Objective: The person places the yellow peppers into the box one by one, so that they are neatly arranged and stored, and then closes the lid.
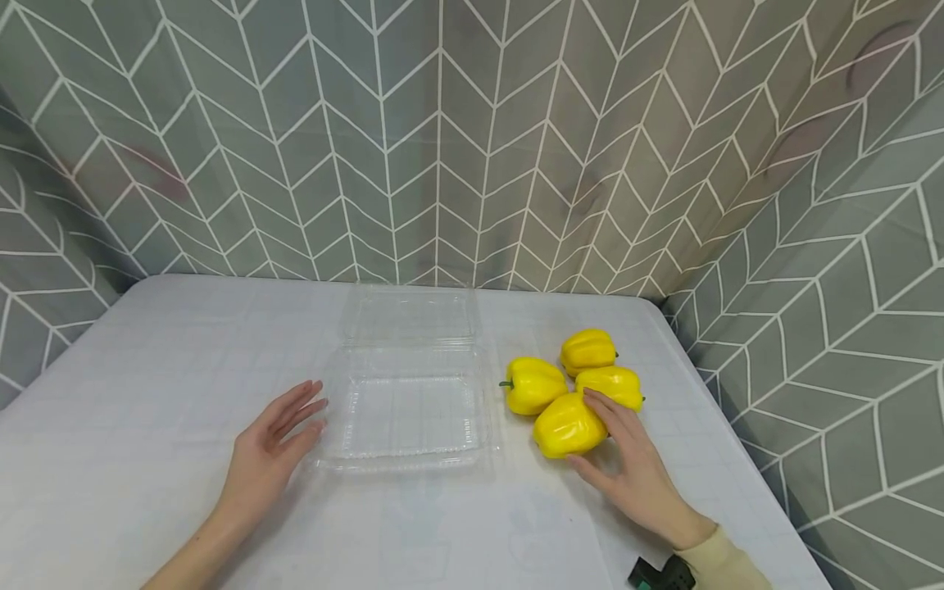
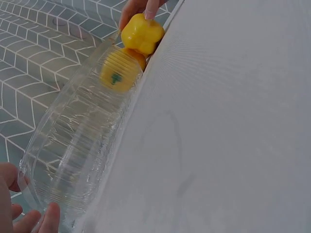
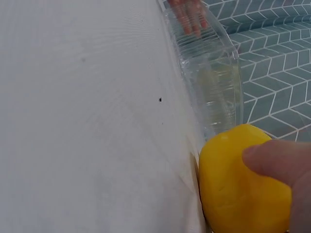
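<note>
Right hand (image 1: 637, 467): fingers (image 1: 601, 407) and thumb curl around the nearest yellow bell pepper (image 1: 569, 424), which sits on the bench (image 1: 147, 369) touching its neighbours in a cluster of four. Left hand (image 1: 273, 447): fingers straight, relaxed, holding nothing, tips just beside the left rim of the clear clamshell container (image 1: 409, 414), likely to steady it. Lid folded back flat, tray empty. Open bench lies left and in front; the right bench edge is near the peppers.

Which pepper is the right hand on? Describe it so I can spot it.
On the white table, right of the open clear clamshell container, sit four yellow bell peppers. It is the nearest pepper, at the cluster's front edge, the only one under the right hand.
</note>
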Tool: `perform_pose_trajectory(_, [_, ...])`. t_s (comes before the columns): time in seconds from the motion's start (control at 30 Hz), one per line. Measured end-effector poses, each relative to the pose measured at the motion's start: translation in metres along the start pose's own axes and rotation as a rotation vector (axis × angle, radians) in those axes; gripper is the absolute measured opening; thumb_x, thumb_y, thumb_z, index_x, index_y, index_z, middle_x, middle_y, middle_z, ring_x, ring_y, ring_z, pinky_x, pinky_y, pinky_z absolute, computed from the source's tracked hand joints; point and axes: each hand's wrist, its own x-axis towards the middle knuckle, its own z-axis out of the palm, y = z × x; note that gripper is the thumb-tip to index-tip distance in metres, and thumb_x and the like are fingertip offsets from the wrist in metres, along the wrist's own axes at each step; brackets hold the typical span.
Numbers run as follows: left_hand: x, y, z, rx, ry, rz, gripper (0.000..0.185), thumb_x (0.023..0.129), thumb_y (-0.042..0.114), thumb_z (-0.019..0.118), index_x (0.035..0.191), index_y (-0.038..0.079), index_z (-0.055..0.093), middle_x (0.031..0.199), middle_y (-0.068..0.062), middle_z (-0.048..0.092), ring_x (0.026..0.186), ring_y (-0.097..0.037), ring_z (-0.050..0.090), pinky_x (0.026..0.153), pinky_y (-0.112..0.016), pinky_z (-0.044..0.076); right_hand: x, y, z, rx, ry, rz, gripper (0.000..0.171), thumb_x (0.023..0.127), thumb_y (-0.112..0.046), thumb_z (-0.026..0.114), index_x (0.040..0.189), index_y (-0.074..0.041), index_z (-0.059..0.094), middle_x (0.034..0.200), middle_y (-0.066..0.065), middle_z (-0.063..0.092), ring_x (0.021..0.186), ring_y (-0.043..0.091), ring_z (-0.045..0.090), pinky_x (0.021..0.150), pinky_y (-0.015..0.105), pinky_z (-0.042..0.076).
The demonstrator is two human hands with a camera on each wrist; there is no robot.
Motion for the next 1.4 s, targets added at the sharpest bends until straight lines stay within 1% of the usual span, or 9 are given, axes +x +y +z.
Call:
perform_pose_trajectory(0.1, [-0.0001, -0.0006, -0.0004, -0.009, 0.002, 0.005, 0.056, 0.095, -0.004, 0.063, 0.147, -0.004, 0.041, 0.144, 0.007, 0.056, 0.123, -0.002, 0.059, 0.097, -0.014, 0.051, 0.0006, 0.0001, 0.0009, 0.010, -0.002, 0.009, 0.086, 0.074, -0.015, 0.088, 0.147, -0.004, 0.045, 0.151, 0.010, 0.044, 0.138, 0.019, 0.040, 0.115, 0.005, 0.018])
perform_pose_trajectory(0.2, [-0.0007, -0.0011, -0.0012, -0.030, 0.001, 0.009, 0.056, 0.095, -0.005, 0.063, 0.147, -0.003, 0.042, 0.143, 0.009, 0.056, 0.123, -0.003, 0.060, 0.097, -0.014, 0.051, 0.0012, -0.0003, 0.0018, 0.023, -0.001, 0.010, 0.086, 0.073, -0.013, 0.089, 0.147, -0.003, 0.045, 0.148, 0.011, 0.044, 0.136, 0.019, 0.041, 0.115, 0.005, 0.018])
perform_pose_trajectory(0.37, [-0.0013, -0.0010, -0.0019, -0.058, -0.002, 0.006, 0.056, 0.095, -0.005, 0.062, 0.147, -0.002, 0.042, 0.144, 0.008, 0.056, 0.123, -0.005, 0.060, 0.098, -0.014, 0.050, 0.0013, -0.0004, 0.0035, 0.037, -0.002, 0.022, 0.087, 0.074, -0.014, 0.089, 0.147, -0.002, 0.044, 0.144, 0.011, 0.045, 0.131, 0.022, 0.044, 0.113, 0.003, 0.019])
perform_pose_trajectory(0.47, [-0.0012, -0.0008, -0.0018, -0.052, -0.002, 0.007, 0.055, 0.095, -0.005, 0.062, 0.147, -0.001, 0.043, 0.145, 0.004, 0.056, 0.123, -0.004, 0.060, 0.098, -0.014, 0.050, 0.0007, -0.0004, 0.0042, 0.036, 0.003, 0.033, 0.087, 0.073, -0.016, 0.090, 0.147, -0.002, 0.045, 0.142, 0.010, 0.045, 0.128, 0.023, 0.046, 0.112, 0.002, 0.019])
perform_pose_trajectory(0.63, [-0.0014, -0.0007, -0.0019, -0.050, 0.000, 0.007, 0.054, 0.096, -0.004, 0.062, 0.147, -0.001, 0.044, 0.147, -0.001, 0.055, 0.123, -0.004, 0.060, 0.098, -0.015, 0.050, -0.0004, -0.0008, 0.0053, 0.037, 0.004, 0.059, 0.091, 0.073, -0.019, 0.091, 0.150, -0.010, 0.043, 0.147, 0.008, 0.046, 0.135, 0.017, 0.043, 0.114, 0.003, 0.018])
perform_pose_trajectory(0.77, [-0.0017, -0.0008, -0.0018, -0.040, 0.002, 0.012, 0.054, 0.095, -0.005, 0.062, 0.146, -0.002, 0.044, 0.146, 0.000, 0.055, 0.123, -0.004, 0.060, 0.097, -0.015, 0.051, -0.0009, -0.0007, 0.0061, 0.049, 0.009, 0.057, 0.094, 0.072, -0.019, 0.091, 0.152, -0.016, 0.041, 0.149, 0.006, 0.047, 0.138, 0.011, 0.040, 0.113, 0.004, 0.019])
perform_pose_trajectory(0.87, [-0.0019, -0.0010, -0.0017, -0.044, 0.003, 0.013, 0.053, 0.095, -0.006, 0.062, 0.145, -0.003, 0.045, 0.145, 0.003, 0.056, 0.123, -0.005, 0.061, 0.097, -0.016, 0.051, -0.0013, -0.0005, 0.0065, 0.054, 0.024, 0.051, 0.095, 0.071, -0.017, 0.091, 0.152, -0.018, 0.041, 0.147, 0.006, 0.049, 0.136, 0.010, 0.041, 0.112, 0.003, 0.022])
perform_pose_trajectory(1.17, [-0.0022, -0.0007, -0.0013, -0.032, 0.008, 0.004, 0.053, 0.095, -0.005, 0.063, 0.145, -0.002, 0.046, 0.144, 0.005, 0.056, 0.121, -0.004, 0.061, 0.097, -0.013, 0.050, -0.0004, -0.0022, 0.0058, 0.065, 0.041, 0.078, 0.095, 0.070, -0.017, 0.092, 0.151, -0.019, 0.043, 0.146, 0.004, 0.050, 0.134, 0.010, 0.044, 0.111, 0.003, 0.023])
perform_pose_trajectory(1.4, [-0.0022, -0.0017, 0.0002, -0.064, -0.008, 0.008, 0.053, 0.096, -0.004, 0.062, 0.146, -0.002, 0.044, 0.144, 0.008, 0.055, 0.122, -0.006, 0.061, 0.097, -0.017, 0.052, 0.0021, -0.0037, 0.0006, 0.083, 0.078, 0.059, 0.094, 0.068, -0.014, 0.092, 0.149, -0.014, 0.045, 0.143, 0.008, 0.051, 0.133, 0.012, 0.045, 0.111, 0.005, 0.025])
